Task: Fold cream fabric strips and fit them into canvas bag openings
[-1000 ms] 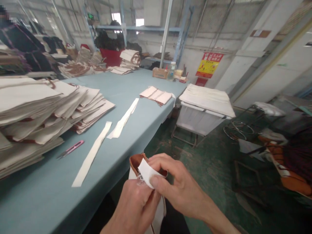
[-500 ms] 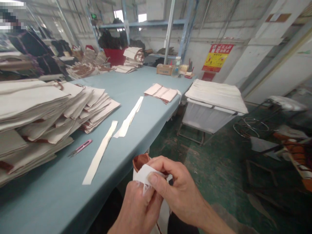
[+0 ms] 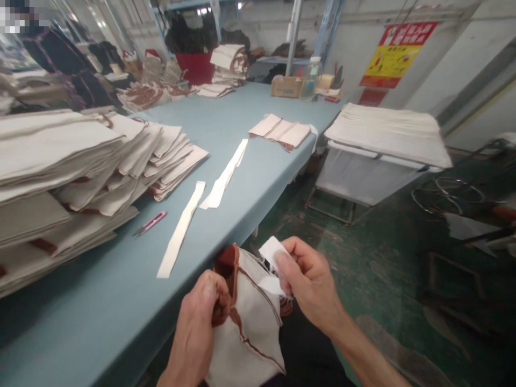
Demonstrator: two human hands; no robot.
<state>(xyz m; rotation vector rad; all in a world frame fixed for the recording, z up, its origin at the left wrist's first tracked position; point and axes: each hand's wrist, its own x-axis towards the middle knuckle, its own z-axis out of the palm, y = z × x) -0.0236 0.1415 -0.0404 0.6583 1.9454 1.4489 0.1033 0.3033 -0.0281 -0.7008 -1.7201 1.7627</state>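
Observation:
A cream fabric piece with brown seams, sewn like a pouch (image 3: 258,301), rests over my lap below the table edge. My left hand (image 3: 199,312) is closed on its brown-lined open rim. Between the thumb and fingers of my right hand (image 3: 308,277) is a white cloth strip (image 3: 271,250) with a frayed edge, held just above the pouch's right side. On the table lie two loose cream strips, the nearer strip (image 3: 181,231) and the farther strip (image 3: 226,177). Pink thread snips (image 3: 151,223) lie left of them.
Stacked cream fabric pieces (image 3: 52,156) fill the left of the blue-covered table (image 3: 133,301). A folded fabric bundle (image 3: 282,130) lies near its right edge. Beyond stands a white bin (image 3: 355,172) topped with cloth. A person (image 3: 60,64) is at the far left.
My hands have moved apart. The left has gone to the pouch's rim, and the right has drawn the white strip away to the right. More of the pouch shows; the view has tilted down.

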